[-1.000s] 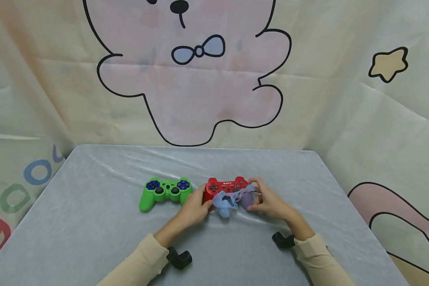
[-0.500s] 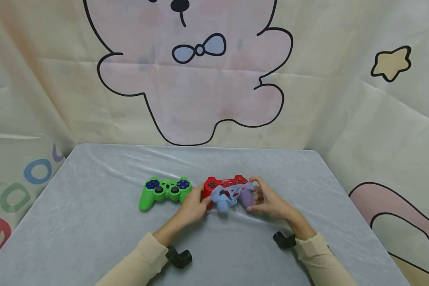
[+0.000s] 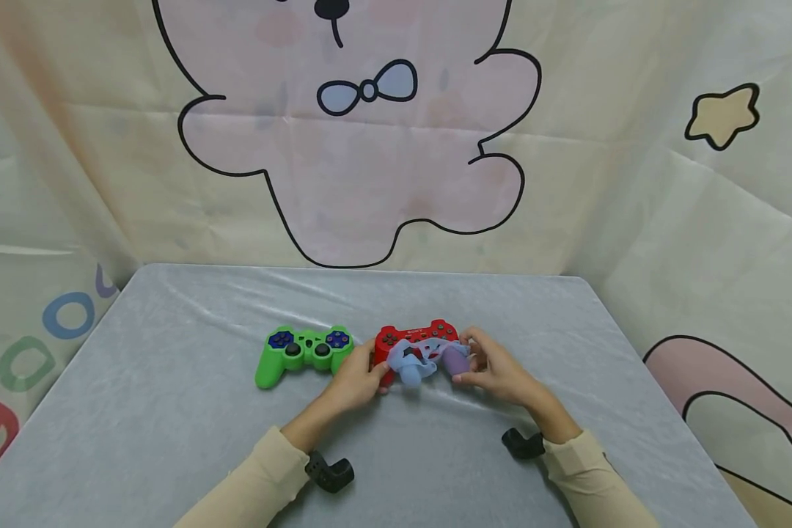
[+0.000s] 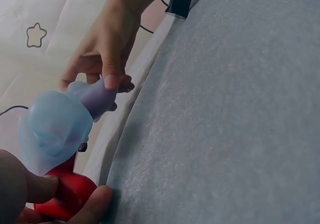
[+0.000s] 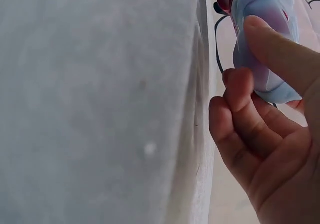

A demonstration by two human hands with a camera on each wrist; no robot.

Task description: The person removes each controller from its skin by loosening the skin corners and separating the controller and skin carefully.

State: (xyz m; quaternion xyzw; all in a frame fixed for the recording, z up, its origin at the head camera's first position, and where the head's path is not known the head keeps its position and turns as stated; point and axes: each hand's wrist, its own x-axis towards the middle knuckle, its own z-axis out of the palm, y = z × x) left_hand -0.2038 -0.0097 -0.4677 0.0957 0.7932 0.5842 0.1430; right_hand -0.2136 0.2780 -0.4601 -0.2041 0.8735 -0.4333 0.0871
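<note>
A red game controller (image 3: 386,339) is tilted up over the table, its left grip held between the thumb and fingers of my left hand (image 3: 354,378). Loose over its front lies a soft, translucent blue-and-purple silicone controller cover (image 3: 409,368), partly hiding the buttons. My right hand (image 3: 501,370) pinches the purple end of this cover around the controller's right side. In the left wrist view the cover's blue end (image 4: 55,129) bulges above the red grip (image 4: 67,194). The right wrist view shows my thumb (image 5: 272,46) pressed on the cover, with the other fingers curled beneath.
A green game controller (image 3: 273,367) lies on the grey cloth-covered table (image 3: 171,411), just left of my left hand. Black cameras are strapped to both wrists. Behind the table's back edge hangs a printed curtain (image 3: 567,110).
The red controller has tilted and shifted slightly left and away from me. The cover's loose ends have swung a little, staying in front of it. The green controller lies unmoved.
</note>
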